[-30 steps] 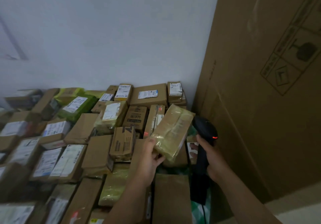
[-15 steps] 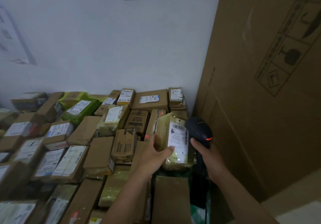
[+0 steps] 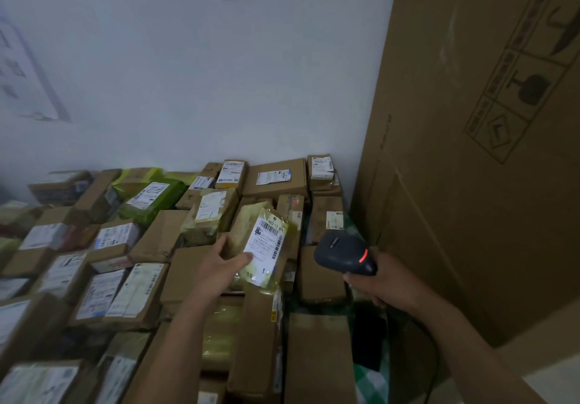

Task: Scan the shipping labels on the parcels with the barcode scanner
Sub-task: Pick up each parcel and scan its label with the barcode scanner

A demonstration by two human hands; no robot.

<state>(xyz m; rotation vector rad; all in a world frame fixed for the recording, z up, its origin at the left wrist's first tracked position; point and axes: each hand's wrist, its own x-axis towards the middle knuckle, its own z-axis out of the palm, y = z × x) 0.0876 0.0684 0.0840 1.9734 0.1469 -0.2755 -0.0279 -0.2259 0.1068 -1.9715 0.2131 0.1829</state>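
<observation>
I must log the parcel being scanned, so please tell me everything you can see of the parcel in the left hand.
The parcel is a small package wrapped in yellowish glossy plastic. A white shipping label with barcodes covers most of its facing side. It is held above the pile, tilted, label toward the camera. The left hand grips its left edge, thumb on the label. The scanner is to its right, not touching.

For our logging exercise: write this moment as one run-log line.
left hand: holds yellow-taped parcel, white shipping label showing | right hand: grips black barcode scanner, red light lit
</observation>
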